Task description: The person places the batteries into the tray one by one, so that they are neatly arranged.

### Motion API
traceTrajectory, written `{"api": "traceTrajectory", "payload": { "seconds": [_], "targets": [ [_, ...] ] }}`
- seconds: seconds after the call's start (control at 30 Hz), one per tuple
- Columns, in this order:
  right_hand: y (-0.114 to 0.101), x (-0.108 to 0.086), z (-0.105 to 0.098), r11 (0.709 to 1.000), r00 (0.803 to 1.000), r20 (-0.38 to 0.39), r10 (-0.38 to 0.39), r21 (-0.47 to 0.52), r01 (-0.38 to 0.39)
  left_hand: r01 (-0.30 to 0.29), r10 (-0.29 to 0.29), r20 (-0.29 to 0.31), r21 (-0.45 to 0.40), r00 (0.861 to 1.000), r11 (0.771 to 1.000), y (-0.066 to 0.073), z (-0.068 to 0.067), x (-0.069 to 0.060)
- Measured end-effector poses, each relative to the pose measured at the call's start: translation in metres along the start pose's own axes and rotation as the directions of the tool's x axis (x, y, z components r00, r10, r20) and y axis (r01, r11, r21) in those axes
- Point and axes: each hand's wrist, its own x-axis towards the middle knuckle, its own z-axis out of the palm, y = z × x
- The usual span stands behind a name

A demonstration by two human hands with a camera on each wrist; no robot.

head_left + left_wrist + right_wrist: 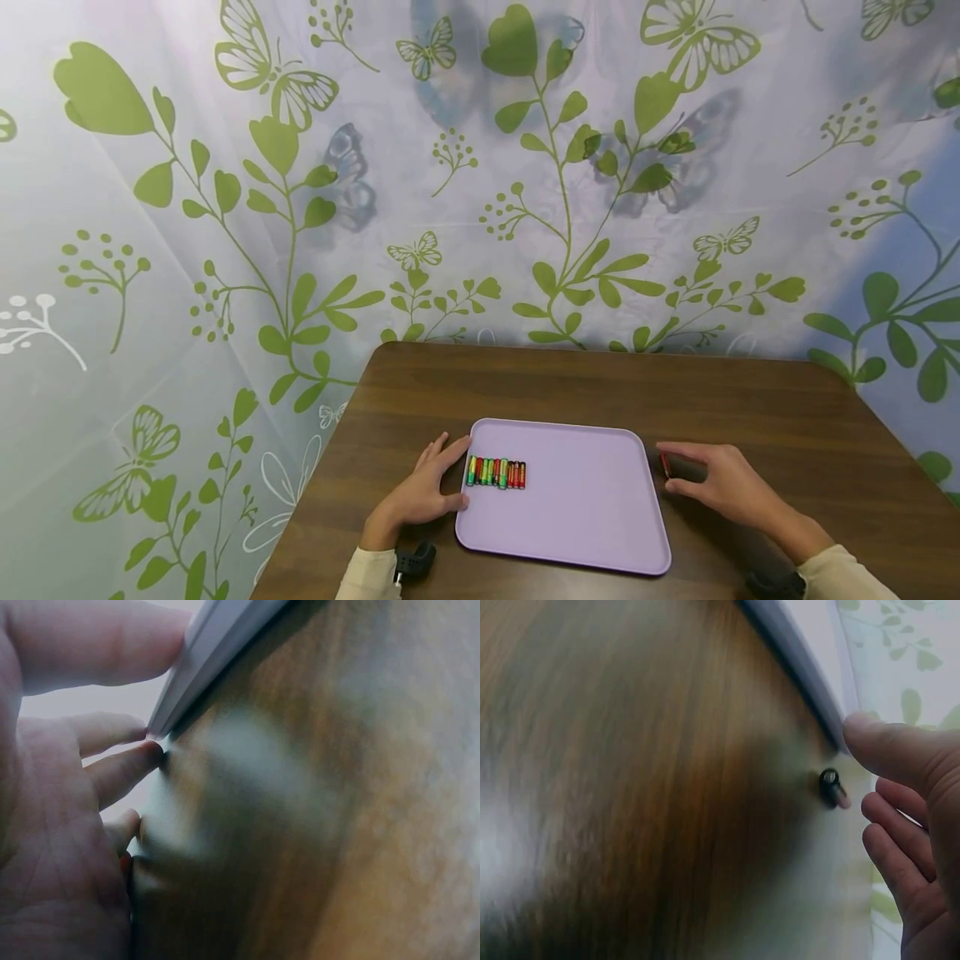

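Note:
At the left edge of a lilac tray [570, 508], my left hand [420, 493] touches the rim with spread fingers and thumb. A row of several green and red batteries [497, 472] lies inside the tray, close to that hand. To the tray's right, a single red battery [665, 465] lies between the thumb and fingertips of my right hand [720, 483]. In the right wrist view, this battery [829, 787] shows a dark end and appears apart from the thumb [885, 746]; whether a fingertip touches its far end cannot be told.
The tray lies on a brown wood-grain table [585, 383]. Behind the table hangs a pale curtain [465, 208] printed with green leaves and butterflies. A dark wrist strap [415, 561] is on the left wrist.

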Motion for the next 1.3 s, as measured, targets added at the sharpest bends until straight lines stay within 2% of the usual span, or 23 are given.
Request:
{"api": "traceTrajectory", "payload": {
  "seconds": [0.33, 0.53, 0.83, 0.93, 1.07, 1.2, 1.3],
  "targets": [
    [0.010, 0.001, 0.006, 1.000, 0.999, 0.039, 0.014, -0.024, -0.013, 0.007, -0.007, -0.007, 0.018, 1.000, 1.000, 0.000, 0.002, -0.001],
    [0.010, -0.002, 0.016, 0.999, 1.000, -0.012, 0.000, -0.054, -0.001, -0.001, 0.001, 0.006, -0.002, 1.000, 1.000, 0.001, 0.002, -0.003],
    [0.002, -0.004, 0.017, 0.998, 0.995, -0.096, -0.013, -0.060, 0.007, -0.136, 0.135, -0.045, -0.025, 0.990, 0.990, -0.008, 0.004, -0.003],
    [-0.008, 0.003, 0.015, 1.000, 0.993, -0.113, -0.021, -0.026, 0.018, -0.129, 0.128, -0.043, -0.024, 0.991, 0.991, -0.006, 0.003, -0.004],
    [-0.030, 0.015, 0.015, 0.999, 0.995, -0.096, -0.030, 0.017, 0.031, -0.083, 0.083, -0.030, -0.013, 0.996, 0.996, -0.004, 0.003, -0.003],
    [-0.053, 0.028, 0.027, 0.996, 0.995, -0.070, -0.067, 0.054, 0.071, -0.022, 0.022, -0.015, -0.009, 1.000, 1.000, 0.001, 0.002, -0.001],
    [-0.067, 0.038, 0.043, 0.989, 0.992, -0.060, -0.107, 0.099, 0.113, -0.009, 0.009, -0.009, -0.014, 1.000, 1.000, 0.002, 0.002, -0.001]
  ]
}}
